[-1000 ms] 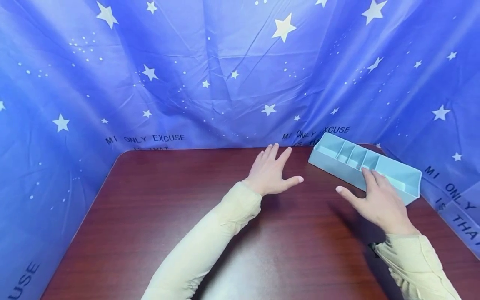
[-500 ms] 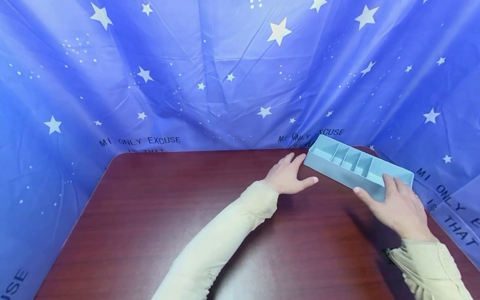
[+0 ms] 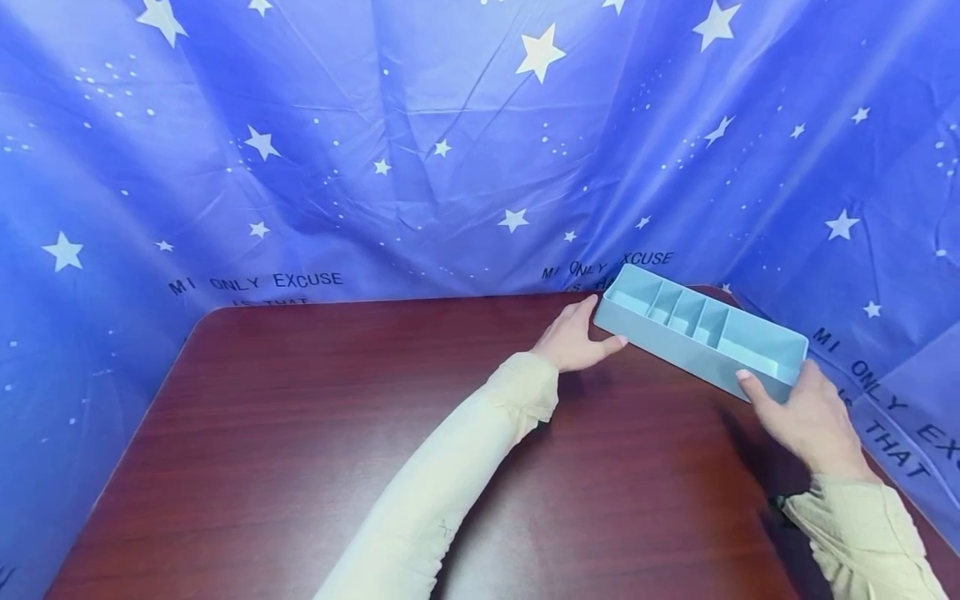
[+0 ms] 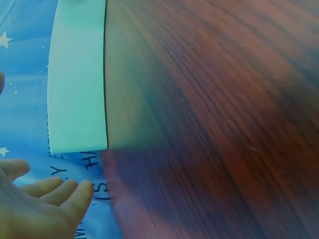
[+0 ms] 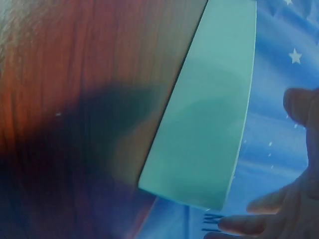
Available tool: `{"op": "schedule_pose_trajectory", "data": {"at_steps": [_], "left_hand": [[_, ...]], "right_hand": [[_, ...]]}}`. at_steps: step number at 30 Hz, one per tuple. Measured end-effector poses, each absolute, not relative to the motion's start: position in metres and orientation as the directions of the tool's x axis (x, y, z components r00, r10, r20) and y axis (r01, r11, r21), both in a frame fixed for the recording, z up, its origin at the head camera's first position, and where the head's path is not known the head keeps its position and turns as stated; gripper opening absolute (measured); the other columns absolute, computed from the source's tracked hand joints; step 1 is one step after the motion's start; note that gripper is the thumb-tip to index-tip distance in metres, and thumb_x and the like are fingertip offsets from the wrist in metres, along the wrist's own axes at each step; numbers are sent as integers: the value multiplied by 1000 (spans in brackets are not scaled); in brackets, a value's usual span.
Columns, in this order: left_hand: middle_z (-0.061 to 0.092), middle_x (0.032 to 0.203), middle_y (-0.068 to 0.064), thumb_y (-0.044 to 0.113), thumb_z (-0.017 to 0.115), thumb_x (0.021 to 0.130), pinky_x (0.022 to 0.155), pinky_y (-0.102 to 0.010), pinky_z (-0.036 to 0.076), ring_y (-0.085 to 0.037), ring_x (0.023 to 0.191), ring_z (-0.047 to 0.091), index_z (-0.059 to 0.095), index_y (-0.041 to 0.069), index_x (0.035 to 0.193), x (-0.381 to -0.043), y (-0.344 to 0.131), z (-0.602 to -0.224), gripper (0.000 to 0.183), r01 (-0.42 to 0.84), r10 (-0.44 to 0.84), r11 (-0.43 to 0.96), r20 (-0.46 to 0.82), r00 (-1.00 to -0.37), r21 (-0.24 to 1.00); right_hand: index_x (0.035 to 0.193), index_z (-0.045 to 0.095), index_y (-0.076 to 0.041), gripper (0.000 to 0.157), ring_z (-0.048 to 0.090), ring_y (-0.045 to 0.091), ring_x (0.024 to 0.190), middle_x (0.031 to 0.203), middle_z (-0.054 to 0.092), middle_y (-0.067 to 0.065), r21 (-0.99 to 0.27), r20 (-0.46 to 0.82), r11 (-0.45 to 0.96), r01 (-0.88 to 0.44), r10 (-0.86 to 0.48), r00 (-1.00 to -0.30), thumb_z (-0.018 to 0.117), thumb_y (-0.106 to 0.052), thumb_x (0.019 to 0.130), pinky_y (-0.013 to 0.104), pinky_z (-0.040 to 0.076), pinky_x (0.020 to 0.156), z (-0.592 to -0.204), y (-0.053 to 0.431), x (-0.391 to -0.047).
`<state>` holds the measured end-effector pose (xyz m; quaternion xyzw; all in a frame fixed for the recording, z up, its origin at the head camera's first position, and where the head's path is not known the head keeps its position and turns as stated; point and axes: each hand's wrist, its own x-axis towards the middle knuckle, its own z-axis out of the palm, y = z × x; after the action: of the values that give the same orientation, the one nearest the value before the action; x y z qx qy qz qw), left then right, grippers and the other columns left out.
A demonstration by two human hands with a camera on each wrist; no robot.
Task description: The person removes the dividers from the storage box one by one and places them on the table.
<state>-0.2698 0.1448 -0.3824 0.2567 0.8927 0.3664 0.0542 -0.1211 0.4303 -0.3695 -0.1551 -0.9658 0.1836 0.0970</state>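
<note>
A light blue-green organizer box (image 3: 667, 346) with several compartments sits at an angle at the table's back right. No contents show in its compartments. My left hand (image 3: 572, 337) is at the box's left end, thumb spread toward the front wall. In the left wrist view, a small gap separates these fingers (image 4: 75, 199) from the box end (image 4: 77, 89). At the right end is my right hand (image 3: 813, 417), its thumb near the front wall. The right wrist view has its fingers (image 5: 249, 224) just past the box's end (image 5: 199, 119); whether they touch it I cannot tell.
The dark red-brown wooden table (image 3: 300, 417) spreads out in front and to the left. Blue star-printed cloth (image 3: 337, 125) hangs behind it and along both sides. The box stands close to the table's back right corner.
Both hands have moved to the right relative to the box, the left to its left end, the right from over its compartments to its right end. The camera view has shifted slightly.
</note>
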Motion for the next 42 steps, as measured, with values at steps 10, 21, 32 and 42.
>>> {"op": "schedule_pose_trajectory", "data": {"at_steps": [10, 21, 32, 42], "left_hand": [[22, 157, 6, 56, 63, 84, 111, -30, 26, -11, 142, 20, 15, 23, 154, -280, 157, -386, 91, 245, 455, 485, -4, -890, 840], [24, 156, 7, 50, 68, 83, 111, -31, 26, -11, 140, 23, 13, 22, 154, -282, 165, -397, 94, 114, 426, 333, -42, -904, 936], [30, 154, 3, 46, 70, 82, 110, -31, 27, -13, 139, 27, 16, 18, 154, -284, 173, -403, 94, 100, 423, 286, -32, -906, 953], [39, 149, 4, 46, 70, 82, 108, -33, 31, -14, 136, 33, 20, 18, 153, -286, 179, -398, 91, 74, 403, 263, -40, -914, 962]], "right_hand": [[133, 18, 25, 89, 32, 63, 113, 125, 28, 50, -530, -58, 763, 371, 404, -913, 34, -55, 97, 68, 32, 87, -371, 450, -118], [136, 22, 22, 85, 32, 56, 117, 131, 32, 45, -658, -81, 666, 351, 401, -913, 31, -54, 98, 66, 30, 92, -380, 443, -122], [138, 21, 21, 85, 31, 55, 120, 133, 32, 44, -674, -76, 645, 360, 425, -902, 30, -54, 98, 67, 28, 95, -385, 440, -123], [136, 23, 22, 82, 33, 53, 116, 131, 32, 44, -663, -59, 662, 351, 421, -905, 29, -51, 99, 66, 29, 93, -379, 443, -121]]}}
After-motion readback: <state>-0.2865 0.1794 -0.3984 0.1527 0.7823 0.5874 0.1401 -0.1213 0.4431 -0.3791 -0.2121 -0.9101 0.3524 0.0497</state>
